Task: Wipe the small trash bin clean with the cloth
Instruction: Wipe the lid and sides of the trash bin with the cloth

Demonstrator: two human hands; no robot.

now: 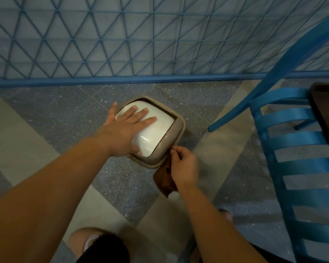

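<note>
Head view: the small trash bin [160, 149] stands on the speckled floor [65, 111] near the blue lattice wall [122, 35]. The left hand [125, 128] lies flat, fingers straight, on its white lid [156, 133]. The right hand [182, 166] grips the brown cloth [163, 182] against the bin's near side. A blue chair [296, 149] stands to the right.

Blue slatted chair [300, 168], dark tabletop [327, 114], blue lattice wall [122, 35] — speckled tile floor [46, 114]
</note>
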